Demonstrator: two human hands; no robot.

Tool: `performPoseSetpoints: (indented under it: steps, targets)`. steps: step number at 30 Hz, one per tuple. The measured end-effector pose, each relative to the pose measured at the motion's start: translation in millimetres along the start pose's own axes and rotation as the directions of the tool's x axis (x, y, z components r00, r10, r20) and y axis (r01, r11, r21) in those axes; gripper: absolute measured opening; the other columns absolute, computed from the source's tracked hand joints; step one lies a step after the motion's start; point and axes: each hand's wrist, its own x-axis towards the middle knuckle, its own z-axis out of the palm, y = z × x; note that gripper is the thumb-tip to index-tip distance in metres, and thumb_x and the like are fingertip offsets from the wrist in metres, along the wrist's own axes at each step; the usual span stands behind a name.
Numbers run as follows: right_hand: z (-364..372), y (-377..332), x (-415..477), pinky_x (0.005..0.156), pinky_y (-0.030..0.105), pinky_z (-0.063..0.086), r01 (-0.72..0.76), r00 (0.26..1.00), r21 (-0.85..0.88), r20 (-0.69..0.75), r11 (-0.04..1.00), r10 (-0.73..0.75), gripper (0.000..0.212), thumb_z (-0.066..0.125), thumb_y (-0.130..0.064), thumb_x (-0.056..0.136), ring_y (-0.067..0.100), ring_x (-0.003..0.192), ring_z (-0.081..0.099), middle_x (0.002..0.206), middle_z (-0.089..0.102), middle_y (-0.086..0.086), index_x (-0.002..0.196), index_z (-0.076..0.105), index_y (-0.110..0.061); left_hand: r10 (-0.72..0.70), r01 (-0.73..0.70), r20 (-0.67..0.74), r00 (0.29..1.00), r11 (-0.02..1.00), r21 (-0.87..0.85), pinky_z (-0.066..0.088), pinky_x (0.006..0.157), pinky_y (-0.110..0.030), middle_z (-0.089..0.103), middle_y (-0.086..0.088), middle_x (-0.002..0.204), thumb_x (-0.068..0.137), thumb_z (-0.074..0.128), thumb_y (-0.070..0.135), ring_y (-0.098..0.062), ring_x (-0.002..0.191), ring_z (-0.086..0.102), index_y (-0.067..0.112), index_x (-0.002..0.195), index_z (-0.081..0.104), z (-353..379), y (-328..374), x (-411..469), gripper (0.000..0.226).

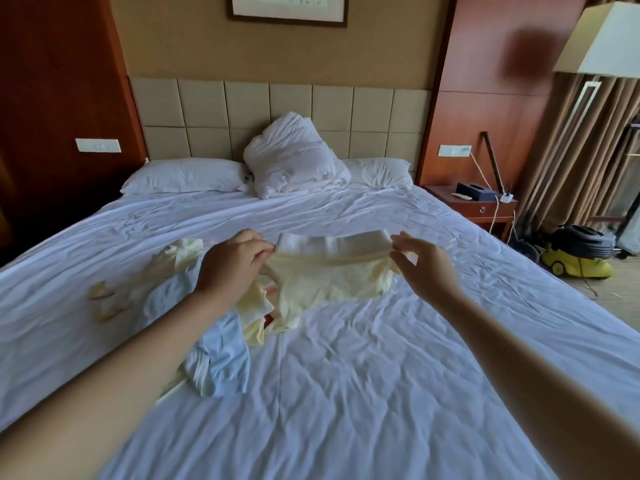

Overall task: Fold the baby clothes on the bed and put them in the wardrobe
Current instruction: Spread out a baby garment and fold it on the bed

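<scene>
A pale yellow baby garment with a white ribbed waistband lies spread on the white bed sheet. My left hand pinches the waistband's left end, and my right hand pinches its right end, holding the band stretched just above the sheet. More baby clothes lie to the left: a light blue piece partly under my left forearm, a cream piece and a small yellowish one. The wardrobe is not in view.
At the head of the bed lie two pillows and a bunched white duvet. A wooden nightstand with a tissue box stands to the right. Further right are a floor lamp and a yellow vacuum cleaner on the floor.
</scene>
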Motion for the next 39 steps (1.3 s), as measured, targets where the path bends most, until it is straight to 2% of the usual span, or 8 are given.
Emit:
performPoseSetpoints:
  steps: [4, 11, 17, 24, 28, 31, 35, 39]
  targets:
    - [31, 39, -64, 0.102, 0.032, 0.044, -0.008, 0.98, -0.108, 0.197, 0.994, 0.029, 0.014, 0.068, -0.012, 0.087, 0.014, 0.13, 0.051, 0.125, 0.066, 0.001, 0.098, 0.076, -0.014, 0.089, -0.081, 0.257, 0.962, 0.996, -0.042, 0.054, 0.067, -0.027, 0.068, 0.008, 0.093, 0.082, 0.044, 0.038, -0.017, 0.08, 0.068, 0.022, 0.085, 0.077, 29, -11, -78, 0.037]
    - [55, 74, -186, 0.098, 0.031, 0.043, 0.009, 0.836, -0.309, 0.524, 0.951, 0.163, 0.015, 0.06, -0.022, 0.091, 0.017, 0.129, 0.051, 0.128, 0.064, -0.005, 0.096, 0.074, -0.022, 0.183, -0.165, 0.649, 0.738, 0.982, -0.089, 0.052, 0.057, -0.024, 0.065, 0.014, 0.082, 0.072, 0.081, 0.019, -0.013, 0.07, 0.066, 0.029, 0.078, 0.073, 63, -4, -196, 0.014]
    - [45, 65, -227, 0.072, 0.024, 0.042, 0.055, 0.824, -0.383, 0.539, 0.922, 0.175, 0.017, 0.057, -0.027, 0.093, 0.013, 0.108, 0.057, 0.115, 0.06, -0.015, 0.1, 0.072, -0.027, 0.132, -0.197, 0.771, 0.623, 0.98, -0.009, 0.04, 0.072, -0.022, 0.064, 0.01, 0.108, 0.09, 0.058, 0.024, -0.014, 0.097, 0.063, 0.028, 0.102, 0.073, 52, 20, -219, 0.02]
    - [44, 69, -254, 0.077, 0.03, 0.049, 0.104, 0.722, -0.381, 0.664, 0.919, 0.194, 0.019, 0.058, -0.029, 0.092, 0.015, 0.108, 0.055, 0.112, 0.056, -0.012, 0.106, 0.071, -0.033, 0.031, -0.16, 0.884, 0.466, 0.986, 0.049, 0.04, 0.07, -0.021, 0.065, 0.01, 0.11, 0.085, 0.052, 0.022, -0.012, 0.097, 0.061, 0.027, 0.098, 0.072, 50, 30, -231, 0.024]
    - [37, 72, -256, 0.082, 0.023, 0.046, 0.112, 0.636, -0.335, 0.747, 0.936, 0.191, 0.028, 0.058, -0.023, 0.091, 0.009, 0.111, 0.055, 0.119, 0.058, -0.016, 0.114, 0.068, -0.035, 0.011, -0.119, 0.827, 0.562, 0.991, 0.068, 0.04, 0.058, -0.022, 0.065, 0.008, 0.087, 0.078, 0.051, 0.038, -0.009, 0.079, 0.059, 0.022, 0.074, 0.064, 49, 45, -227, 0.02]
    - [30, 71, -247, 0.076, 0.02, 0.043, 0.1, 0.665, -0.316, 0.727, 0.944, 0.173, 0.03, 0.056, -0.02, 0.089, 0.006, 0.107, 0.057, 0.115, 0.062, -0.019, 0.108, 0.07, -0.039, 0.036, -0.077, 0.78, 0.625, 0.997, 0.016, 0.033, 0.062, -0.021, 0.056, 0.014, 0.084, 0.078, 0.061, 0.049, -0.007, 0.084, 0.057, 0.03, 0.09, 0.066, 56, 65, -216, 0.023]
    - [21, 71, -233, 0.078, 0.021, 0.04, 0.091, 0.741, -0.351, 0.649, 0.932, 0.172, 0.036, 0.057, -0.015, 0.086, 0.004, 0.114, 0.051, 0.118, 0.061, -0.021, 0.111, 0.069, -0.038, 0.163, -0.104, 0.836, 0.524, 0.986, -0.128, 0.042, 0.083, -0.026, 0.056, 0.014, 0.115, 0.078, 0.065, 0.062, -0.008, 0.108, 0.052, 0.033, 0.119, 0.06, 80, 103, -212, 0.051]
    - [18, 85, -228, 0.086, 0.021, 0.041, 0.131, 0.658, -0.363, 0.727, 0.922, 0.193, 0.048, 0.061, -0.014, 0.081, 0.0, 0.129, 0.041, 0.134, 0.052, -0.023, 0.121, 0.063, -0.041, 0.277, -0.183, 0.853, 0.442, 0.959, -0.217, 0.035, 0.102, -0.032, 0.039, 0.009, 0.14, 0.073, 0.068, 0.066, -0.014, 0.128, 0.038, 0.03, 0.138, 0.046, 108, 137, -223, 0.077]
